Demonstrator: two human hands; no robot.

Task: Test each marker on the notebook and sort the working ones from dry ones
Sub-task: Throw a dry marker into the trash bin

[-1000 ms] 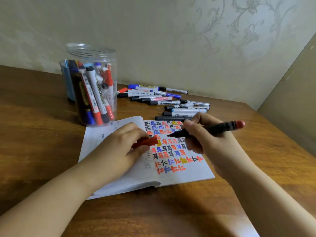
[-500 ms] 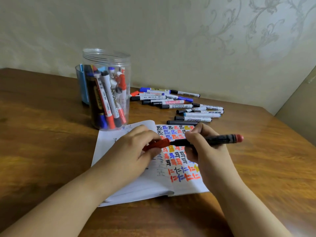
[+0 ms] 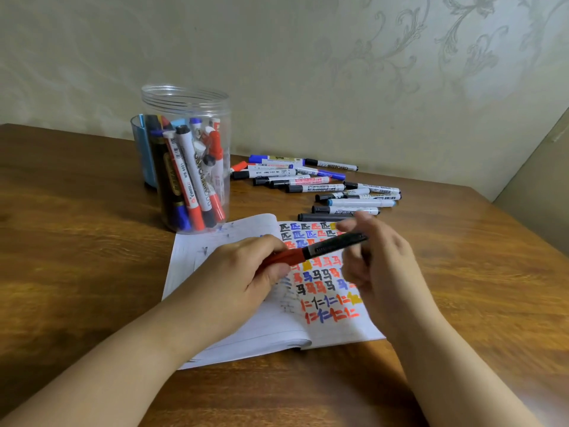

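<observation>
Left hand (image 3: 246,272) grips red cap end of black-barrelled marker (image 3: 326,248), held above open notebook (image 3: 271,328). Right hand (image 3: 378,266) blurred, fingers loose beside barrel; grip unclear. Notebook on counter (image 3: 77,248), page crowded with red, blue, black, yellow marks. Clear jar (image 3: 187,161) holds upright markers; loose markers (image 3: 317,188) lie behind notebook.

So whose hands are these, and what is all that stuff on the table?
These are a person's own two hands, filmed by a camera worn on the head, looking down. The left hand grips a black marker with a red cap. The right hand is blurred beside it; I can't tell if it holds the marker. Under them an open notebook lies on the wooden table, full of colourful test scribbles. A clear jar holds more markers, and a row of markers lies behind.
</observation>
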